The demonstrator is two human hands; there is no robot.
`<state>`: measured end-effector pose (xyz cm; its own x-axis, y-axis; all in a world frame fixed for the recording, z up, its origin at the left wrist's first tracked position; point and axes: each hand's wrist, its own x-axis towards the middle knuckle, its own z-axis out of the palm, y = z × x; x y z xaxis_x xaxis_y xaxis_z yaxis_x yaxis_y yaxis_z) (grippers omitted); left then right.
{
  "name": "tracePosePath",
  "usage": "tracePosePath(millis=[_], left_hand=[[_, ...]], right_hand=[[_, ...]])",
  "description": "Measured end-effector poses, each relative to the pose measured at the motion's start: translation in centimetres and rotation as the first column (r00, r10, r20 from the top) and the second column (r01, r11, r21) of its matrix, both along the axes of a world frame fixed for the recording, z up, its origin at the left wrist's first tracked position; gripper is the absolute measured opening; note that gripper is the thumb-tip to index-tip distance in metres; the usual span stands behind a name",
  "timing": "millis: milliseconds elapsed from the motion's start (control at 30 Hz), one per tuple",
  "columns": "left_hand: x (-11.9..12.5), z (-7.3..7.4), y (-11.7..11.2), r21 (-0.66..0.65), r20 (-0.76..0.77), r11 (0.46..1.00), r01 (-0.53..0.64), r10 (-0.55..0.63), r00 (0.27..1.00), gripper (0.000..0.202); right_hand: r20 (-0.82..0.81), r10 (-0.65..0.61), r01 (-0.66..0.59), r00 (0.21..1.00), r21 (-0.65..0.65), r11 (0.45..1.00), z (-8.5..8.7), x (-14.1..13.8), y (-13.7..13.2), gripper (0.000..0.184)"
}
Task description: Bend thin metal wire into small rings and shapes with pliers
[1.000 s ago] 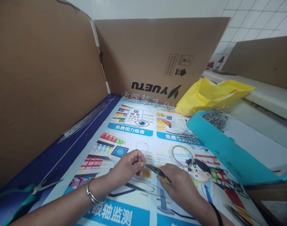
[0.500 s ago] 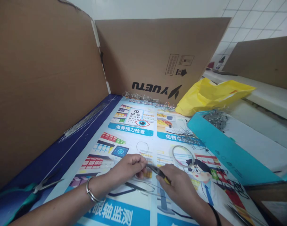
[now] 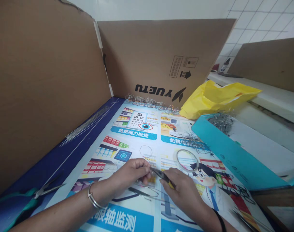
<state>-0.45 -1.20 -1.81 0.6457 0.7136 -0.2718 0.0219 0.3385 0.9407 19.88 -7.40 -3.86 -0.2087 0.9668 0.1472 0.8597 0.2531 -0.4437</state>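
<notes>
My right hand point(image 3: 178, 187) is wrapped round a pair of pliers point(image 3: 163, 176) with dark jaws and yellow-and-black handles. The jaws point left and meet the fingertips of my left hand point(image 3: 137, 170). Those fingers are pinched together on a thin piece of wire, mostly hidden by the fingers and the plier tips. Several loose wires point(image 3: 147, 194) lie on the printed sheet just below my hands. A ring of wire point(image 3: 146, 150) rests beyond my left hand, and a thicker coil point(image 3: 187, 160) lies beyond my right.
Green-handled scissors point(image 3: 37, 194) lie at the lower left, and straight wires point(image 3: 85, 125) along the left cardboard wall point(image 3: 45, 83). On the right stand a teal box point(image 3: 233, 158), a heap of bent wire pieces point(image 3: 220, 123) and a yellow bag point(image 3: 216, 96). Tweezers point(image 3: 244, 219) lie lower right.
My left fingers have shifted very slightly at the plier tips. Otherwise both hands and the surrounding things hold their places.
</notes>
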Motion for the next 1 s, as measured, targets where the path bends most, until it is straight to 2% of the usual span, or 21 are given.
tracePosePath(millis=[100, 167, 367, 433, 567, 667, 1000], left_hand=[[0.0, 0.0, -0.1, -0.053, 0.011, 0.999, -0.006, 0.006, 1.0, 0.023], [0.0, 0.0, 0.0, -0.022, -0.016, 1.0, -0.008, 0.008, 1.0, 0.022], [0.0, 0.7, 0.1, 0.246, -0.2, 0.969, 0.016, 0.035, 0.979, 0.02], [0.0, 1.0, 0.1, 0.305, -0.259, 0.952, 0.025, 0.057, 0.964, 0.017], [0.2, 1.4, -0.1, 0.395, -0.342, 0.917, 0.06, 0.087, 0.936, 0.017], [0.2, 1.3, -0.1, 0.388, -0.356, 0.918, 0.077, 0.073, 0.932, 0.018], [0.1, 0.8, 0.0, 0.358, -0.328, 0.929, 0.093, 0.031, 0.944, 0.017]], right_hand=[[-0.008, 0.003, -0.002, 1.0, 0.02, 1.0, -0.1, 0.0, 0.1, 0.015], [-0.009, 0.005, -0.005, 1.0, 0.017, 1.0, -0.1, 0.1, 0.1, 0.014], [-0.008, 0.026, -0.026, 1.0, -0.008, 1.0, 0.2, 0.2, 0.2, 0.012], [0.01, 0.035, -0.035, 0.999, 0.036, 0.999, 0.1, 0.3, 0.1, 0.011], [0.079, 0.037, -0.053, 0.996, 0.211, 0.976, -0.2, 0.5, 0.2, 0.012], [0.118, 0.036, -0.069, 0.992, 0.287, 0.955, -0.2, 0.5, 0.2, 0.013], [0.207, 0.028, -0.101, 0.978, 0.352, 0.931, 0.1, 0.4, 0.1, 0.014]])
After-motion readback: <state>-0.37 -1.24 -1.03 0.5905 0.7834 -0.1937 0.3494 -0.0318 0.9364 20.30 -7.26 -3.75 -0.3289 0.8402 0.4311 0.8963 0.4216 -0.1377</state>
